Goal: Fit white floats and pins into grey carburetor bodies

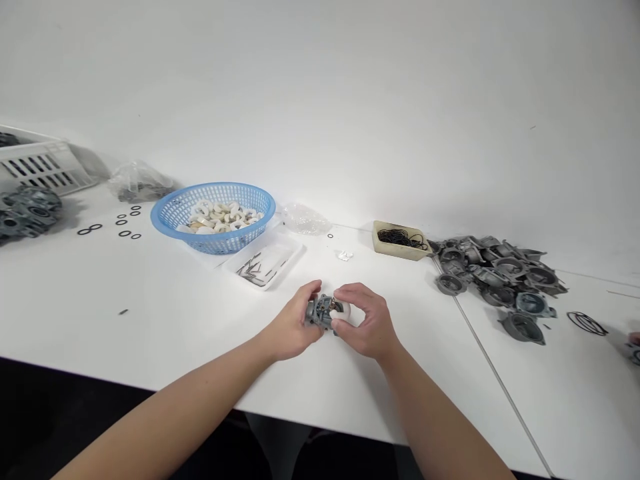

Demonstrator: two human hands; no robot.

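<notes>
In front of me, over the white table, my left hand (295, 323) is wrapped round a grey metal carburetor body (317, 312) from its left side. My right hand (367, 321) pinches a white carburetor float (343, 312) between thumb and fingers. The curved float sits against the right part of the carburetor body, around small brass-coloured parts. Whether it is fastened there I cannot tell. Just beyond my hands, a shallow white tray (295, 252) contains several thin metal pins.
A blue basket (163, 215) of white floats stands back left, near black rings (124, 233) and carburetor bodies (31, 212). A cream box (400, 252) holds black rings. Grey metal bowls (500, 273) are heaped at right. Part of another person's hand (635, 338) shows at the right edge.
</notes>
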